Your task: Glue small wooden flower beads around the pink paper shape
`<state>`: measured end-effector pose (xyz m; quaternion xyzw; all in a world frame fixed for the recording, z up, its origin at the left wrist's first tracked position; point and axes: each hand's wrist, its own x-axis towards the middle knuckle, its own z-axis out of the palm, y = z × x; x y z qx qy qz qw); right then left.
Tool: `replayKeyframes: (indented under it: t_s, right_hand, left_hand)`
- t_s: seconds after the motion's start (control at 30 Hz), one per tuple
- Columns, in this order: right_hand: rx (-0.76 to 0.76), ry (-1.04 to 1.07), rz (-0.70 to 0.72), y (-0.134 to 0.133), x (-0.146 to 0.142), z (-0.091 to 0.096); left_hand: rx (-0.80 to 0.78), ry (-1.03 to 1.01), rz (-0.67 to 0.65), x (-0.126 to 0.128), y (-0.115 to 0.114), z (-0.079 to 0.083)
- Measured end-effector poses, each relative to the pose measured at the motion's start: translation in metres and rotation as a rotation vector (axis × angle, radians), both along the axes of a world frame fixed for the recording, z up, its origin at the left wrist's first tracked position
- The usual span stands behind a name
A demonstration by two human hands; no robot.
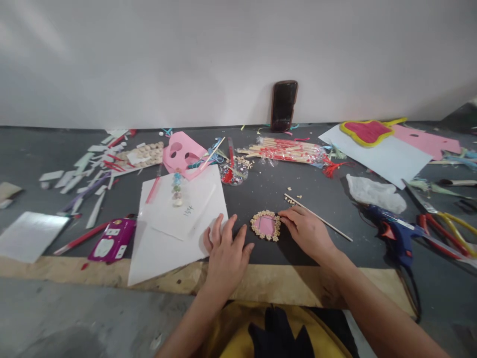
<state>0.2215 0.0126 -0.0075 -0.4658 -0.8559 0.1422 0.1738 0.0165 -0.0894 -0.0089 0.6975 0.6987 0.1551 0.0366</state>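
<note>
On the dark tabletop lies a small pink oval piece (265, 225), its rim ringed with tiny pale wooden bits and a thin dark line across its middle. My right hand (309, 231) pinches this oval at its right edge; whether a loose bit sits between the fingertips is hidden. My left hand (227, 253) rests open, fingers spread, between the oval and a large white sheet (179, 256). Just beyond my right hand are a thin wooden stick (330, 225) and several loose wooden bits (289, 200).
A blue glue gun (398, 228) and scissors (443, 219) lie at the right. A phone (283, 105) leans on the wall behind bundled sticks (288, 150). Pink cut paper (182, 151), a purple packet (113, 240) and white scraps (84, 166) lie to the left.
</note>
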Motion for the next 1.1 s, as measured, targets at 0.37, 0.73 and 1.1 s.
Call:
replayKeyframes:
  t_s: [0.37, 0.73, 1.1]
  right_hand:
    - [0.01, 0.045, -0.01, 0.0, -0.001, 0.002]
    - [0.013, 0.004, -0.042, -0.002, -0.006, -0.001]
    - [0.013, -0.012, -0.116, 0.001, -0.011, 0.003]
  left_hand:
    - [-0.012, -0.008, 0.005, 0.0, 0.0, 0.001]
    - [-0.025, -0.002, 0.007, 0.0, -0.001, 0.002]
    - [-0.026, -0.022, 0.006, -0.001, 0.0, 0.003]
